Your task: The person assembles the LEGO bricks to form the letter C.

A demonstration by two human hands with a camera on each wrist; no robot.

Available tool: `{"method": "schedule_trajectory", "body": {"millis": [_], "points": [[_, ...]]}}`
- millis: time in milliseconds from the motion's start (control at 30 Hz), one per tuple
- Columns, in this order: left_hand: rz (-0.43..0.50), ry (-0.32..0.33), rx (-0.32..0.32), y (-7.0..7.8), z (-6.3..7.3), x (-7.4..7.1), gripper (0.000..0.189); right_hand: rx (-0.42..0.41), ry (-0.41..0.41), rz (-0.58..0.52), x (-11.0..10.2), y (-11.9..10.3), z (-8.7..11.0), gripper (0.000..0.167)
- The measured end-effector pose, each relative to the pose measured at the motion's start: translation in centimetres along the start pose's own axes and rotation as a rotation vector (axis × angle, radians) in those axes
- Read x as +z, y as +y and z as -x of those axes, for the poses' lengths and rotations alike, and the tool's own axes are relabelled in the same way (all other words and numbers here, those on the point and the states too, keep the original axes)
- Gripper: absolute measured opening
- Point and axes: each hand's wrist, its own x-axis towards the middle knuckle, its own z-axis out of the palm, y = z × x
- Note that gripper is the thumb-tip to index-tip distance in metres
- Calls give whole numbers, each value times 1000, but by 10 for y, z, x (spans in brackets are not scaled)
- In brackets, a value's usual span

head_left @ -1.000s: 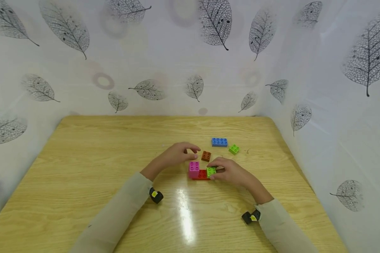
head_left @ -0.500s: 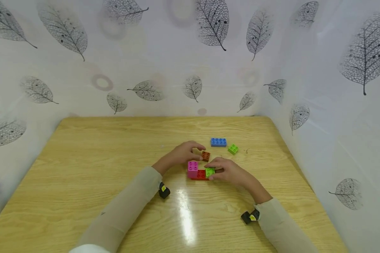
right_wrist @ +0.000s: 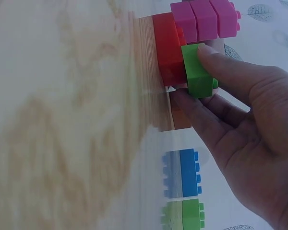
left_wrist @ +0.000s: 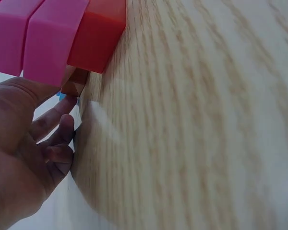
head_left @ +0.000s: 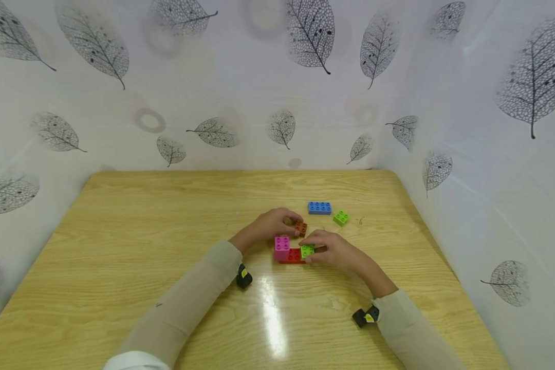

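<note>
My left hand (head_left: 273, 225) has thumb and forefinger around a small brown building brick (head_left: 302, 228) on the table, behind the pink stack. In the left wrist view that brick (left_wrist: 75, 82) sits between thumb and finger, partly hidden. With thumb and fingers my right hand (head_left: 336, 252) pinches a small lime-green brick (right_wrist: 198, 72) at the right end of a longer red brick (head_left: 294, 255). At the red brick's other end rises a stack of pink bricks (right_wrist: 206, 20), three high in the right wrist view.
Behind the hands, a long blue brick (head_left: 319, 207) lies on the wooden table (head_left: 166, 216). Another lime-green brick (head_left: 340, 218) lies to its right. A leaf-patterned curtain (head_left: 240, 92) borders the table's back and sides.
My left hand has moved right to the brown brick, and its thumb and forefinger have closed around it. The right hand stays on the lime-green brick.
</note>
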Motion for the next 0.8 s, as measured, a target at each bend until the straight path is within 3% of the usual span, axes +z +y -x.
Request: {"method": "schedule_trajectory", "body": {"millis": [400,633,800], "points": [[114,28,-32,-2,4,0,37,38,-13,-6,1,0,-1,42],[191,61,0,-9,11,-3,36,43,-19,0,0,-3,-1,42],[179,108,42,-12,17,-9,36,39,-12,7,-1,-6,-1,41]]}}
